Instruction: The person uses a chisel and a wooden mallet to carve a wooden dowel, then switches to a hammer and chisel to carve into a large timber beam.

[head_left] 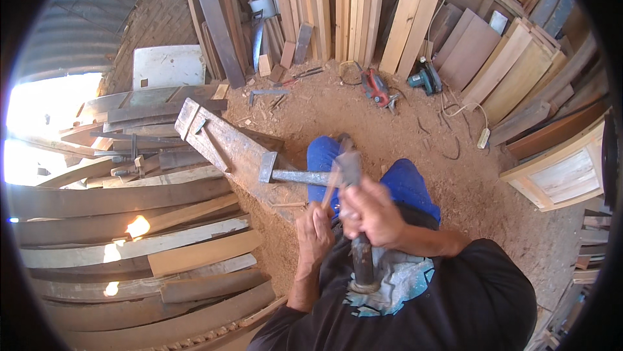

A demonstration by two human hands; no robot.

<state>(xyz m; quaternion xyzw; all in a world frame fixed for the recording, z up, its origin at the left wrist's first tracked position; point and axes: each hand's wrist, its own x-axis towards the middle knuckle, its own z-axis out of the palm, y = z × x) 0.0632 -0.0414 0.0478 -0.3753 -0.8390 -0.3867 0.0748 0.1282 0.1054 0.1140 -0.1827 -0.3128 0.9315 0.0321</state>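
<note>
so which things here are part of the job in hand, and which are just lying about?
In hand:
- left hand, gripping a thin wooden stick
- right hand, gripping a blurred hammer with a dark handle
- grey metal hammer-shaped tool close in front

Lying about:
- red power tool
- green power tool
- leaning boards
- plank stack
- white cabinet door

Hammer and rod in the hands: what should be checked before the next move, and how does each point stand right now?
1. Right hand wrapped around dark rod: ok.
2. Rod's lower end braced against the torso: ok.
3. Left hand closed at the lower end of the hammer handle: ok, as far as it shows.
4. Where the hammer head meets: cannot tell, blurred.
5. Steel tool lying on the plank, apart from both hands: ok.
</note>
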